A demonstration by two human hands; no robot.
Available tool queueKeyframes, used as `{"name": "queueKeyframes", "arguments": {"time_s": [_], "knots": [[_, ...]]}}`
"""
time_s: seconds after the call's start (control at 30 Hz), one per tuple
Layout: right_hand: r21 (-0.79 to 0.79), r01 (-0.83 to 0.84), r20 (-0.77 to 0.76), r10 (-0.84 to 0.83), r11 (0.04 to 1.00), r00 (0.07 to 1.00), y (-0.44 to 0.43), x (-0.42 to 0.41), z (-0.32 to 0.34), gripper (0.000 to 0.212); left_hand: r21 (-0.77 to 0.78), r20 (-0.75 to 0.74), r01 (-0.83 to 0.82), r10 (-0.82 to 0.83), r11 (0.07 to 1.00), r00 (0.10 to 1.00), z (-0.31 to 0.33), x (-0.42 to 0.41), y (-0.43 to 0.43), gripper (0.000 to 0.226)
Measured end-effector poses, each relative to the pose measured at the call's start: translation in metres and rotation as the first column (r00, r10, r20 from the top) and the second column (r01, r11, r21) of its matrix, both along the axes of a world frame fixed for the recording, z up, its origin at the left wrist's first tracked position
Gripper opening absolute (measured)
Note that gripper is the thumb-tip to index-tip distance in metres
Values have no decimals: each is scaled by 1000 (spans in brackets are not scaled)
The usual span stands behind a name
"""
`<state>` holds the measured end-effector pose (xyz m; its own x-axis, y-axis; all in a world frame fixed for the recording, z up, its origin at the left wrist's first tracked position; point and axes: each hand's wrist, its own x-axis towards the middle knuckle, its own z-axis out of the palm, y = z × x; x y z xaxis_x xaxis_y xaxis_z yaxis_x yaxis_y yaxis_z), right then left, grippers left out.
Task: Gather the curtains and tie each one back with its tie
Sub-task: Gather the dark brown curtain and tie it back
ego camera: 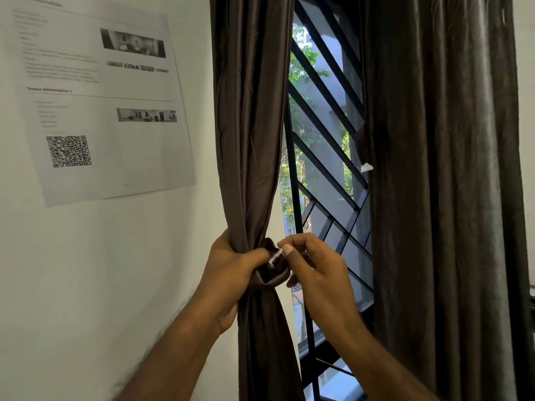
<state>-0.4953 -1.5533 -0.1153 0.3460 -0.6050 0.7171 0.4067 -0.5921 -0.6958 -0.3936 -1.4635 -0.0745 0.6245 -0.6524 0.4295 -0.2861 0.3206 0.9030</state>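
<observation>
Against the barred window [324,111], my left hand [231,267] curls tight round the gathered brown curtain [252,125] while my right hand [315,270] pinches the tie [273,275] by its white tab [275,257] just beside, which I should pull snug before fastening.

The white wall [86,270] carries one printed sheet [101,111] with a QR code [69,151], left of the brown curtain [252,140].

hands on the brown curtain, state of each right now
Left hand: closed, gripping the gathered dark brown satin curtain.
Right hand: closed, pinching the small white tab of the brown fabric tie.
</observation>
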Motion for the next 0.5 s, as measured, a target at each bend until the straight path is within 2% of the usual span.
{"name": "queueKeyframes", "arguments": {"time_s": [0.03, 0.07, 0.1, 0.17, 0.23, 0.37, 0.4, 0.43, 0.5], "knots": [[135, -131, 50, 126, 982, 991, 2, -2, -1, 12, -3, 4, -1, 1, 1000, 1000, 0, 0, -1, 27], [250, -290, 106, 272, 924, 956, 4, -3, -1, 11, -6, 5, -1, 1, 1000, 1000, 0, 0, -2, 28], [316, -411, 149, 383, 855, 912, 4, -4, -1, 16, -6, 0, -7, 7, 1000, 1000, 0, 1, -2, 29], [344, -497, 159, 473, 796, 867, 1, -4, -1, 27, -11, -13, -3, 3, 1000, 1000, 0, 2, -2, 29], [341, -474, 146, 452, 812, 880, -2, -3, 1, 25, -15, -33, 55, -55, 998, 998, 0, 1, 1, 28], [354, -393, 116, 377, 849, 919, -10, -5, 7, 15, -52, -87, 278, -282, 959, 955, -3, 1, 7, 33], [344, -357, 97, 345, 868, 934, -12, -5, 10, 9, -27, -20, 282, -283, 959, 959, -4, 2, 7, 40], [329, -301, 76, 293, 895, 953, -14, -4, 11, 11, 7, 60, 246, -246, 969, 967, -4, 0, 6, 48], [305, -178, 23, 179, 936, 984, -17, 0, 13, 25, 15, 146, 116, -117, 993, 982, -3, -1, 1, 53]]}}
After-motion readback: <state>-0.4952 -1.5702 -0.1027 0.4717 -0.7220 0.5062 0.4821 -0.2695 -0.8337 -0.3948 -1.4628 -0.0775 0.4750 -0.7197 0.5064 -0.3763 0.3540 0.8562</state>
